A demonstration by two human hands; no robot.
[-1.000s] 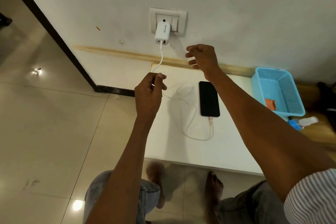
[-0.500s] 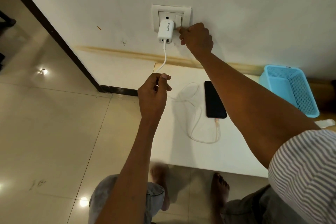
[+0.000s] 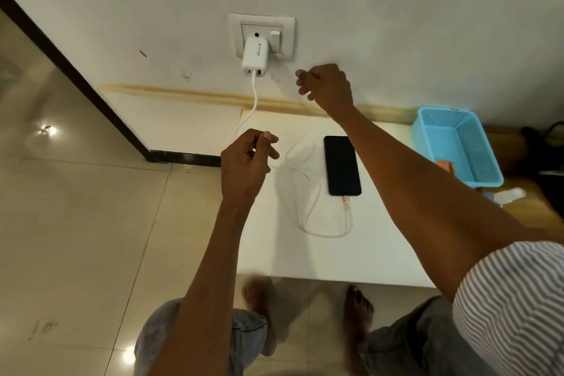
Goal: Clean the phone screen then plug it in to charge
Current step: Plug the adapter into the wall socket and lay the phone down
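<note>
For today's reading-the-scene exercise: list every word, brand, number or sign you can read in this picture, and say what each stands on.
White charger in the wall socket: a small grey logo and brand word run along its face, too small and blurred to read.
Phone: screen dark, no text.
Blue basket: no readable text.

Blue basket, bottle and tiled floor beside a low white table

A light blue mesh basket (image 3: pixel 457 146) sits at 3 o'clock on the white table (image 3: pixel 274 253), holding a small orange item (image 3: pixel 445 165) at its near corner. Just beside the basket, toward 4 o'clock, lies a clear bottle (image 3: pixel 508 195). Glossy beige floor tiles (image 3: pixel 76 223) fill 8 o'clock; a dark door frame (image 3: pixel 70 76) runs diagonally at 10 o'clock.
</note>
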